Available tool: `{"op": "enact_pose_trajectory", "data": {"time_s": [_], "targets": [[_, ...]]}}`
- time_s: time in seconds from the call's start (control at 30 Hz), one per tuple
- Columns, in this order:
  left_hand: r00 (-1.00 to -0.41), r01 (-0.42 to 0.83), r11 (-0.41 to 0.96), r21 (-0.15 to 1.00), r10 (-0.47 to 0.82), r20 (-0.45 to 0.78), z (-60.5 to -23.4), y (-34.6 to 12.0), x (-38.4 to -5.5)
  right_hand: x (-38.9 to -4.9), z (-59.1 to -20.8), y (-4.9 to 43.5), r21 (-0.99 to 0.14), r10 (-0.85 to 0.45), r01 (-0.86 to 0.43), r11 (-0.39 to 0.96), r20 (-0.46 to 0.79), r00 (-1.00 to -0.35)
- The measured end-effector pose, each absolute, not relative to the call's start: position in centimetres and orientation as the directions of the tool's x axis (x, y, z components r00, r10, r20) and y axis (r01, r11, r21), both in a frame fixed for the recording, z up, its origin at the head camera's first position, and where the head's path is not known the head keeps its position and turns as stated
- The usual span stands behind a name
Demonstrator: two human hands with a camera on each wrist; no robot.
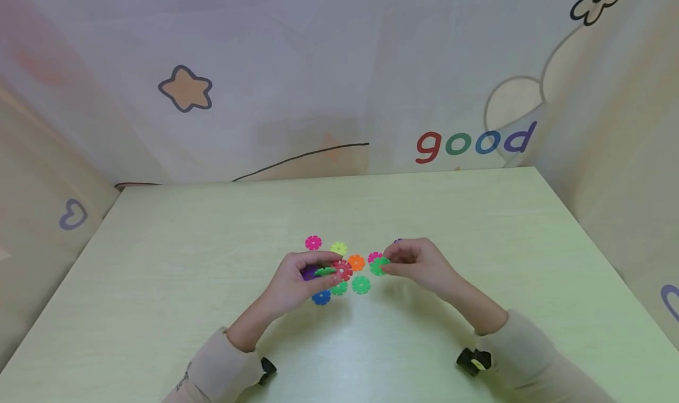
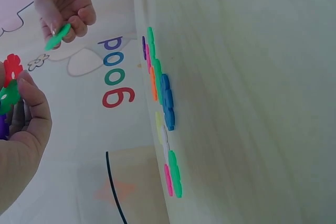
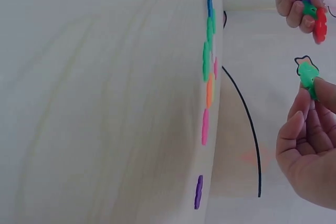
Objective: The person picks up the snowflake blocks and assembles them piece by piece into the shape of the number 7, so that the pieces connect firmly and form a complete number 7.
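Note:
My left hand [image 1: 289,286] grips a small joined piece of notched plastic discs between thumb and fingers: a red disc [image 1: 343,270], a green disc [image 2: 9,97] and a purple disc [image 1: 308,273]. In the right wrist view the green one sits between the purple and the red. Off to the right, my right hand [image 1: 424,267] pinches a single green disc [image 3: 308,75] by its edge with thumb and fingertips. A gap separates this disc from the red one. Both hands are raised above the table, as the wrist views show.
Loose notched discs lie flat on the pale table [image 1: 467,214] below and around the hands. Among them are a pink disc [image 1: 313,243], a yellow disc [image 1: 339,248], an orange disc [image 1: 356,263], a green disc [image 1: 361,285] and a blue disc [image 1: 320,297]. A printed curtain [image 1: 297,67] stands behind.

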State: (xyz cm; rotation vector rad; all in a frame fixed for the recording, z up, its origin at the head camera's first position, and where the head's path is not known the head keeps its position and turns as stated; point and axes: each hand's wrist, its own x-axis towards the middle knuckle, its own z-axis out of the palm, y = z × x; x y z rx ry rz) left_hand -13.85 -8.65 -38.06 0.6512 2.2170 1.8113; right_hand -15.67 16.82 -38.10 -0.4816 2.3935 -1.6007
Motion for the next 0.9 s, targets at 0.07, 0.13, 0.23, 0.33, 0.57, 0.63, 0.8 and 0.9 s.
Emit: {"op": "enact_pose_trajectory", "data": {"time_s": [0.07,0.13,0.23,0.33,0.57,0.63,0.8,0.9], "targets": [[-0.883,0.200,0.156,0.967,0.456,0.109,-38.0,-8.6,-13.9,-15.6,-38.0,16.6,-0.927,-0.390,-0.154,0.343,0.009,-0.921],[-0.884,0.197,0.162,0.967,0.455,0.104,-38.0,-8.7,-13.9,-15.4,-37.8,16.4,-0.928,-0.387,-0.156,0.339,0.014,-0.922],[-0.887,0.189,0.166,0.968,0.452,0.095,-38.0,-8.7,-13.9,-15.3,-37.6,16.1,-0.930,-0.384,-0.153,0.334,0.014,-0.923],[-0.892,0.181,0.178,0.967,0.445,0.085,-38.1,-8.7,-13.9,-15.3,-37.5,15.8,-0.932,-0.382,-0.148,0.332,0.010,-0.924],[-0.899,0.186,0.209,0.960,0.431,0.080,-38.0,-8.5,-14.0,-15.1,-37.3,15.1,-0.939,-0.393,-0.158,0.305,0.027,-0.919],[-0.898,0.191,0.211,0.959,0.432,0.084,-37.9,-8.4,-14.0,-15.1,-37.2,14.9,-0.941,-0.397,-0.162,0.296,0.032,-0.917],[-0.892,0.203,0.210,0.957,0.444,0.092,-37.8,-8.4,-14.0,-14.9,-37.1,14.6,-0.938,-0.412,-0.186,0.293,0.052,-0.910],[-0.883,0.211,0.196,0.957,0.459,0.101,-37.9,-8.4,-14.0,-14.8,-37.0,14.5,-0.934,-0.420,-0.211,0.290,0.074,-0.904]]}}
